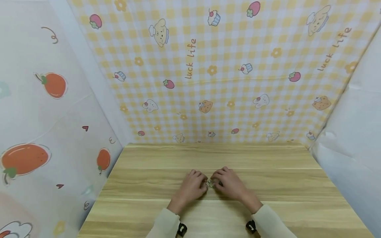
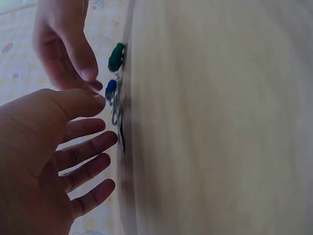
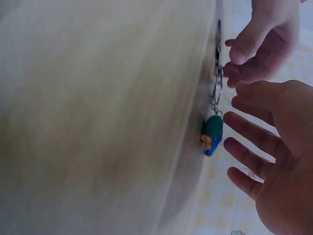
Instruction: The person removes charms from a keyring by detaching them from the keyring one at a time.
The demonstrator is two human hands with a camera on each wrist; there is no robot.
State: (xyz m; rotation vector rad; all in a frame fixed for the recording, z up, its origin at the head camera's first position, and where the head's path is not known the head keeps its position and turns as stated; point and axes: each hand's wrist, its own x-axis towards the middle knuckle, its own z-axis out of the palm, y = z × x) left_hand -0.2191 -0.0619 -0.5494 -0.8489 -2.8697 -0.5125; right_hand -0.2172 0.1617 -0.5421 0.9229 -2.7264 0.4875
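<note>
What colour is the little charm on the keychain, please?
The charm is teal-green and blue with an orange bit, clearest in the right wrist view.

Head view: bright, even, diffuse light, no glare; soft faint shadows under both hands on wooden table (image 1: 268,172). Wide-angle distortion, walls bow toward edges. Sharp overall, small details betw. hands unresolved. Wrist views: softer, hazy, washed out; table grain smeared w/ blur; near palms out of focus, keychain (image 3: 213,132) moderately clear

Keychain (image 1: 210,182) mostly hidden between hands
</note>
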